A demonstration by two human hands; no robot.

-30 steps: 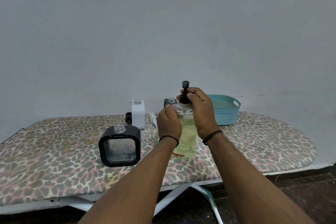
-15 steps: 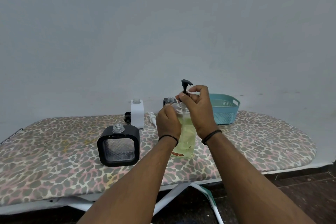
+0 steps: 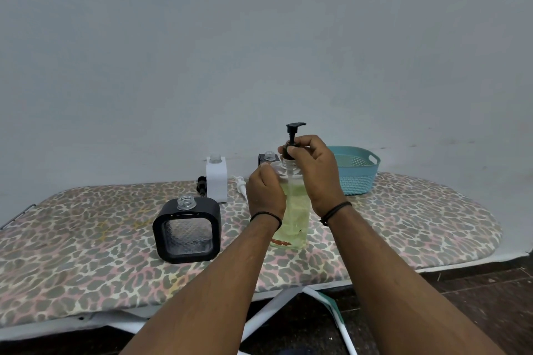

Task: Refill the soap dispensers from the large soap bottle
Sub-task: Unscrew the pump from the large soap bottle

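Two hands on the large soap bottle (image 3: 294, 210), upright on the leopard-print ironing board (image 3: 403, 228). Left hand (image 3: 265, 193) wraps the body, fingers curled round it. Right hand (image 3: 314, 170) pinches the black pump collar (image 3: 290, 150) at the neck. Uncapped black-framed dispenser (image 3: 187, 230) stands left; white dispenser (image 3: 217, 179) behind; teal basket (image 3: 357, 173) right rear.

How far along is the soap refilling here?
Done: the black square dispenser and the white dispenser stand uncapped, apparently unfilled. In hand: the left hand steadies the large soap bottle while the right hand grips its pump collar. Left: all pouring and recapping.
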